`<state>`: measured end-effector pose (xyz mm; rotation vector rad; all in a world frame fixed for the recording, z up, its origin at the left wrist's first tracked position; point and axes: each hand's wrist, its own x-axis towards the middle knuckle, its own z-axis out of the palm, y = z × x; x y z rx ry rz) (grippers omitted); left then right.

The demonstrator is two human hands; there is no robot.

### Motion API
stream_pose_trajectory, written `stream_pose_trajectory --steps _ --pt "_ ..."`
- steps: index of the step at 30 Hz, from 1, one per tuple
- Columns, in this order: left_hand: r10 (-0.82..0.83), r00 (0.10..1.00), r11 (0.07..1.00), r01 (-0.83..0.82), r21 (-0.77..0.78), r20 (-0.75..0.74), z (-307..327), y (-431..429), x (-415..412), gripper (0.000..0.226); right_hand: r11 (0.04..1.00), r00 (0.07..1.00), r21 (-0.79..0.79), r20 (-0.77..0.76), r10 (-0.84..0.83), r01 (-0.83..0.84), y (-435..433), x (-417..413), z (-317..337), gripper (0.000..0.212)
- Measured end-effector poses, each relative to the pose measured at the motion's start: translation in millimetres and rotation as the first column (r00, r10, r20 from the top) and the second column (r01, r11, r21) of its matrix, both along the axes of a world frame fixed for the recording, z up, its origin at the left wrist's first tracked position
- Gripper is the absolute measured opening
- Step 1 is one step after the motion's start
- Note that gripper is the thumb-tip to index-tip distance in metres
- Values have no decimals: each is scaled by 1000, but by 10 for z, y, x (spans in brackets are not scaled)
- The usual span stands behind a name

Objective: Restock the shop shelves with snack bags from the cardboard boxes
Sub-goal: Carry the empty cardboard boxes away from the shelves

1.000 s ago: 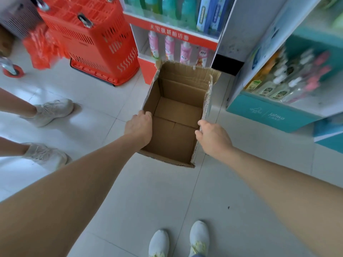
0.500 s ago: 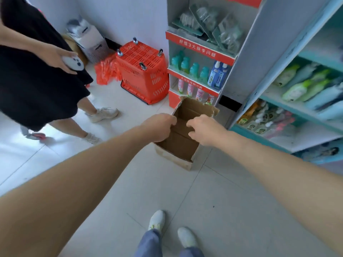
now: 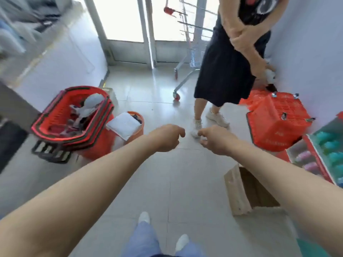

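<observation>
Pale tiled floor [image 3: 167, 182]: cardboard box [image 3: 239, 193] right, stacked red baskets [image 3: 61, 127] left, orange bucket [image 3: 138, 131] beside them.

Pale tiled floor [image 3: 152, 182]; bright glass doors [image 3: 120, 19]; white wall [image 3: 306, 43] at right.

Both arms outstretched; left hand [image 3: 165, 139] and right hand [image 3: 216, 140] loosely curled, empty, close together

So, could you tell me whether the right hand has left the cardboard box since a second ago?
Yes. The right hand has come off the rim of the cardboard box and now hangs empty over the floor, toward the door.
</observation>
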<state>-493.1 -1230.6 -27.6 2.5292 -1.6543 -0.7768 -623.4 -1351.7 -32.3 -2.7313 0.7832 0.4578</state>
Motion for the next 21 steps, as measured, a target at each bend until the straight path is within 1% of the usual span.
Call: stream_pose_trajectory --steps 2,4,6,8,11,14,17,19,21 --pt "183 983 983 -183 -20 -1 80 657 377 37 986 986 -14 19 168 -167 394 589 102 39" --pt "351 936 936 -350 -43 8 159 1384 670 34 938 938 -25 38 346 -345 909 1170 178 38" --pt "500 865 865 -497 -64 38 210 2128 864 30 854 852 -42 58 520 -518 1534 1660 267 35" --pt "631 773 775 -627 -77 59 233 2883 980 31 742 736 -81 89 671 -666 2249 2046 344 29" --pt "800 599 600 -796 -78 41 222 3992 1032 35 568 559 -87 105 822 -818 3348 2481 377 23" --pt "912 410 411 -907 -91 28 168 5031 969 33 409 402 -71 99 910 -910 4393 2779 348 21" --pt "980 198 199 -974 -110 14 75 5907 780 28 285 280 -50 88 956 -957 5313 2928 349 27" --pt "997 79 79 -991 -107 2 21 6360 603 28 217 214 -33 78 974 -976 5838 2954 326 32" --pt "999 -38 -40 -993 -112 -15 10 6728 414 28 129 127 -19 60 990 -992 6315 2955 302 34"
